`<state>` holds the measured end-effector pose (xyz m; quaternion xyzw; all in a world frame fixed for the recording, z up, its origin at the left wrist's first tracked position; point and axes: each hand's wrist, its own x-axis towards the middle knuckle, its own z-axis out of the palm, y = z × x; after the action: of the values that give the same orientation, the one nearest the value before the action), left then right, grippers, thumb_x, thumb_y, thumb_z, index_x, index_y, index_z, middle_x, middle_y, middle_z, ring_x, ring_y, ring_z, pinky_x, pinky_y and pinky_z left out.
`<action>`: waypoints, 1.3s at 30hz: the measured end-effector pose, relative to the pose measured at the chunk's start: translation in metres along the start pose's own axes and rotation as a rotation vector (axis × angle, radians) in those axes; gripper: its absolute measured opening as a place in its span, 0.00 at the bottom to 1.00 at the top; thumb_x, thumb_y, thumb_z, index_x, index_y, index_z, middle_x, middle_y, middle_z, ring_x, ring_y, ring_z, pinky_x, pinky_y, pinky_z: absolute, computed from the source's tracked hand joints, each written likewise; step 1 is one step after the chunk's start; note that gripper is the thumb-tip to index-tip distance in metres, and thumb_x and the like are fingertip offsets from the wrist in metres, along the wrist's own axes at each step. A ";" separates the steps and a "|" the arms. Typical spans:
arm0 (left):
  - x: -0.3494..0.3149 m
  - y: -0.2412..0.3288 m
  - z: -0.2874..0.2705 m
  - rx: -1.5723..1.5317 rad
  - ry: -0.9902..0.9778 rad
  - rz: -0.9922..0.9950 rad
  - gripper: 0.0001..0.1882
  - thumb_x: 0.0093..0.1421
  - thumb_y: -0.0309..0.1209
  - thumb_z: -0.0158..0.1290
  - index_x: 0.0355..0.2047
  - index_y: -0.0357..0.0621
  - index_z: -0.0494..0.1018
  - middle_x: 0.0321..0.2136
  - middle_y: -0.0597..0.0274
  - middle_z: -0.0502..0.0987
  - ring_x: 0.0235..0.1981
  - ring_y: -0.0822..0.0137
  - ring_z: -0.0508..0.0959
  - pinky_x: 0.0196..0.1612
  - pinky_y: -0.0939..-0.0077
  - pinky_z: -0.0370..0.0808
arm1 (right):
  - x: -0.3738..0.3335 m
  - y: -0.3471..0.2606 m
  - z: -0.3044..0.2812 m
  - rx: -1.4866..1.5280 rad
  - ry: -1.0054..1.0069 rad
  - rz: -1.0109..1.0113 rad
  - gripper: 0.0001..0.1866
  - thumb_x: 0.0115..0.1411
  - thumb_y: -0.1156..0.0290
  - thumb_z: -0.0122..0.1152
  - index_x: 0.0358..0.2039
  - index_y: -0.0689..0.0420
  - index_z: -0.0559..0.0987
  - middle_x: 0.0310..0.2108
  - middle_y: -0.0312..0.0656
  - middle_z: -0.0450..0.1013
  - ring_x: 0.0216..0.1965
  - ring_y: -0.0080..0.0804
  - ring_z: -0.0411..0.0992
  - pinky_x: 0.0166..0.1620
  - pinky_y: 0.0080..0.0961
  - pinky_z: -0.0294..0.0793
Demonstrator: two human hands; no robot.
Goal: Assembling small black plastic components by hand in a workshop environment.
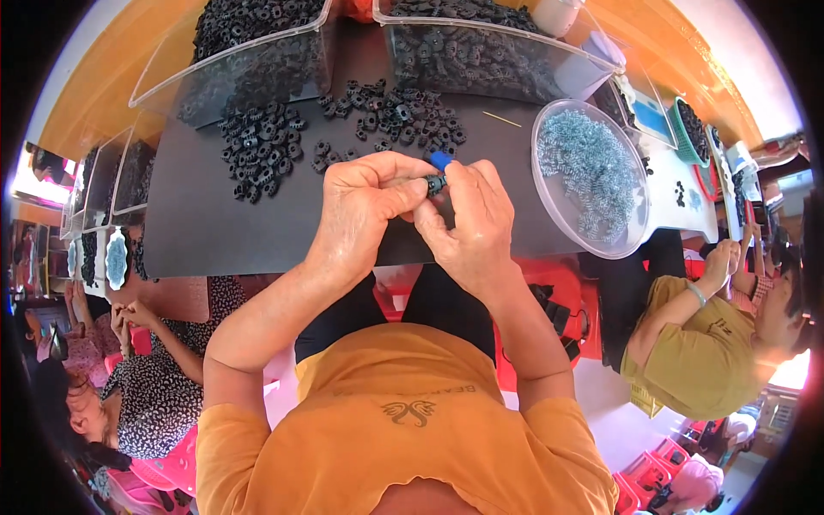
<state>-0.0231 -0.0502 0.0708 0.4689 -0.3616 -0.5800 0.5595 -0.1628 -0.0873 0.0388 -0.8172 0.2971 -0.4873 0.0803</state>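
Above the near edge of the dark tabletop, my two hands meet. My left hand (371, 196) pinches a small black plastic part (435, 184) between thumb and fingers. My right hand (470, 215) closes on the same part from the other side. At the right fingertips a bright blue piece (441, 160) shows; whether it is a finger cover or a tool end I cannot tell. Just beyond the hands lie loose black parts (403, 116) of similar look, with another heap (257, 150) to the left. A round clear tray (639, 232) of small bluish metal springs (592, 167) stands at the right.
Two clear plastic bins (330, 51) (481, 39) full of black parts line the far side. A thin yellowish stick (501, 119) lies near the tray. Co-workers sit to the left (163, 378) and right (695, 343). A red stool (549, 300) stands below the table.
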 end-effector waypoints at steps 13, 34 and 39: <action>-0.015 -0.012 -0.013 0.108 -0.026 0.013 0.11 0.60 0.25 0.50 0.41 0.32 0.74 0.30 0.62 0.78 0.30 0.76 0.74 0.38 0.84 0.72 | -0.011 0.002 0.007 0.141 -0.056 0.075 0.22 0.39 0.80 0.65 0.38 0.66 0.71 0.23 0.45 0.69 0.23 0.41 0.66 0.26 0.32 0.67; 0.048 -0.019 -0.101 1.728 0.179 0.801 0.07 0.41 0.20 0.51 0.23 0.41 0.68 0.20 0.57 0.68 0.28 0.54 0.71 0.32 0.62 0.69 | 0.187 0.093 -0.031 -0.439 0.036 0.024 0.28 0.47 0.66 0.62 0.47 0.67 0.68 0.30 0.55 0.73 0.35 0.53 0.72 0.37 0.41 0.69; 0.059 -0.016 -0.098 1.720 0.108 0.733 0.04 0.42 0.25 0.53 0.19 0.40 0.70 0.21 0.57 0.72 0.28 0.56 0.74 0.32 0.64 0.71 | 0.158 0.067 -0.028 -0.505 0.173 -0.155 0.13 0.50 0.72 0.58 0.36 0.64 0.72 0.30 0.51 0.70 0.35 0.49 0.68 0.41 0.40 0.66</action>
<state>0.0686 -0.0960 0.0180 0.6047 -0.7651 0.1219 0.1847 -0.1585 -0.2260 0.1433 -0.7870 0.3517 -0.4705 -0.1888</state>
